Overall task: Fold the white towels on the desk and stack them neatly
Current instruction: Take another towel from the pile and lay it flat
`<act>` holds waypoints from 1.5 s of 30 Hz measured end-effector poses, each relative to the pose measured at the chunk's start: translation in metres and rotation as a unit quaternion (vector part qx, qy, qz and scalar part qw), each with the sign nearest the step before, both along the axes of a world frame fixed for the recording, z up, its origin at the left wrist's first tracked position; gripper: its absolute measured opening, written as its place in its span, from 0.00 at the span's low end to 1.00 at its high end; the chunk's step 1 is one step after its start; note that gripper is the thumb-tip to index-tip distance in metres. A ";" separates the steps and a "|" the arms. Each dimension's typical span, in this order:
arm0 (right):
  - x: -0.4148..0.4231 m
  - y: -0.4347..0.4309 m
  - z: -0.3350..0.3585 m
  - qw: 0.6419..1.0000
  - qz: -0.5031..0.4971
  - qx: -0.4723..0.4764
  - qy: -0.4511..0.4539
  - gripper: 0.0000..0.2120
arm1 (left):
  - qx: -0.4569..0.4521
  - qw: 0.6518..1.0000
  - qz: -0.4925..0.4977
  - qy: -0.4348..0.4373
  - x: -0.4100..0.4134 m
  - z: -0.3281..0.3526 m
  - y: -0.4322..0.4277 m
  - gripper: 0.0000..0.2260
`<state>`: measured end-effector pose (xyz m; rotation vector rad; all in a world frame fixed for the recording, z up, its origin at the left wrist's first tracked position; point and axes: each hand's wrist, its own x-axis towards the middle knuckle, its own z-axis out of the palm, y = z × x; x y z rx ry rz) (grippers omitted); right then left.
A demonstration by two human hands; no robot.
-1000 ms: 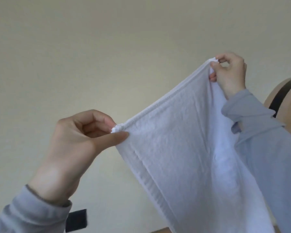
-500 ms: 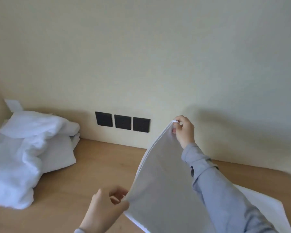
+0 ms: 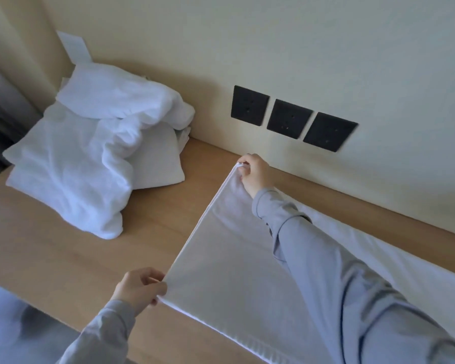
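A white towel (image 3: 237, 261) lies spread across the right part of the wooden counter (image 3: 63, 248), stretched flat between the two hands. The left hand (image 3: 139, 287) pinches the near left corner of the towel between thumb and fingers, close to the counter's front edge. The right hand (image 3: 254, 172) grips the far left corner, close to the wall, with its grey sleeve (image 3: 313, 248) crossing over the cloth. The towel's left edge runs straight between the two hands. The rest of it reaches to the right, under the right arm, along the foot of the wall.

At the far left of the counter, well apart from the hands, sits a rumpled heap of white towels (image 3: 90, 158). Three black wall sockets (image 3: 289, 118) are set in the wall just above the right hand.
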<state>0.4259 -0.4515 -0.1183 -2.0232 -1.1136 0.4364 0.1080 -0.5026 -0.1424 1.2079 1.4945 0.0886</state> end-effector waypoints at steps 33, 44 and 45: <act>-0.020 0.018 -0.106 0.877 0.277 -0.178 -0.350 0.26 | 0.428 0.776 -0.442 0.139 0.008 -0.078 0.008 0.31; -0.088 -0.004 -0.099 0.898 0.288 -0.137 -0.303 0.27 | 0.441 0.769 -0.440 0.143 0.008 -0.084 0.006 0.32; -0.102 -0.015 -0.101 0.890 0.322 -0.116 -0.303 0.27 | 0.442 0.769 -0.439 0.144 0.008 -0.084 0.005 0.32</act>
